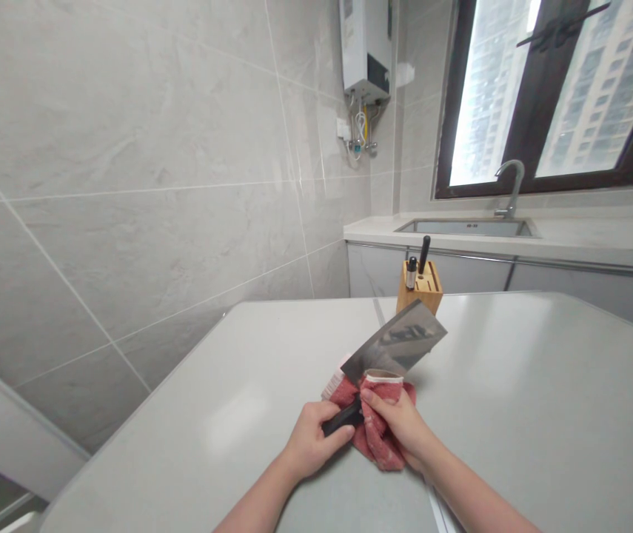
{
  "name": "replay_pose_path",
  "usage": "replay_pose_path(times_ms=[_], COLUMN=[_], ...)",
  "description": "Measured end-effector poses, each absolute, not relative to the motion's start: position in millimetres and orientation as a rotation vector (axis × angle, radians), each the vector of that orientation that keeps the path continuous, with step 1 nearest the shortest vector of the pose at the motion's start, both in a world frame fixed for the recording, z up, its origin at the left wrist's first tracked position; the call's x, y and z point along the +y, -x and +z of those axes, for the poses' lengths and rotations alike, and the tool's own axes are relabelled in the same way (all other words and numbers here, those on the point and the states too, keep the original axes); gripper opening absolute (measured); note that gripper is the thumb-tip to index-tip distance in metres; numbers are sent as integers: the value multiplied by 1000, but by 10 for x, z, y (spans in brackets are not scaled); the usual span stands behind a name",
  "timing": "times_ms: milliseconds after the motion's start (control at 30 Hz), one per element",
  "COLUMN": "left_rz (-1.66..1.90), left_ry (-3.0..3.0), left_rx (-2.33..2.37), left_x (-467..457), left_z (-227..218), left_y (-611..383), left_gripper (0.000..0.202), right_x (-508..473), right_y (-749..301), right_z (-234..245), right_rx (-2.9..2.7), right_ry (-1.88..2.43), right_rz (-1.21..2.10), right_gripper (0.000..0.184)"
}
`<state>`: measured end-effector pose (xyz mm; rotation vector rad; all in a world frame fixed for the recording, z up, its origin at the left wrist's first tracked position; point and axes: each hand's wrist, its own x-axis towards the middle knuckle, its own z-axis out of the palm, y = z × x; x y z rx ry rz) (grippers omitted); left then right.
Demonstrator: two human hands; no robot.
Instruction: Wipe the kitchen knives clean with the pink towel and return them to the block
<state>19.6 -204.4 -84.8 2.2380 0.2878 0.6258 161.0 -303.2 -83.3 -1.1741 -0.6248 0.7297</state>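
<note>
Left hand (316,440): fingers are gripping the black handle (341,420) of the cleaver (391,349), probably to steady it.
Right hand (402,428): fingers are holding the bunched red cloth (376,437) at the blade's (413,331) handle end, the fabric perhaps protecting them.
Cleaver: it is slanting above the tabletop (227,414), blade pointing away from the person.
Knife block (430,295): it is standing beyond the blade.

- The table (516,414) is big, very pale and smooth, with light shining on its top.
- Its two far corners are cut off at a slant.
- A wooden block (427,291) stands on the table near the far edge, with slots in its top.
- A thin grey line (378,311) starts at the far edge, beside the block.
</note>
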Motion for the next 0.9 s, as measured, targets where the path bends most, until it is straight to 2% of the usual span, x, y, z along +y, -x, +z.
replay_pose_path(times_ms=[467,733,900], left_rz=[726,739,737], left_ry=[-2131,-2046,-2040], left_rx=[374,448,431], left_x=[-1993,-1973,-1973], left_z=[-888,-871,-858], left_y=[-190,-206,-204], left_gripper=[38,39,39], right_x=[-3041,-3073,-3066], right_y=[-1695,-1700,-1686], right_z=[-786,-740,-784], right_rx=[-701,-692,-627], right_ry=[1107,1144,1135], right_rz=[725,680,779], right_gripper=[31,42,40])
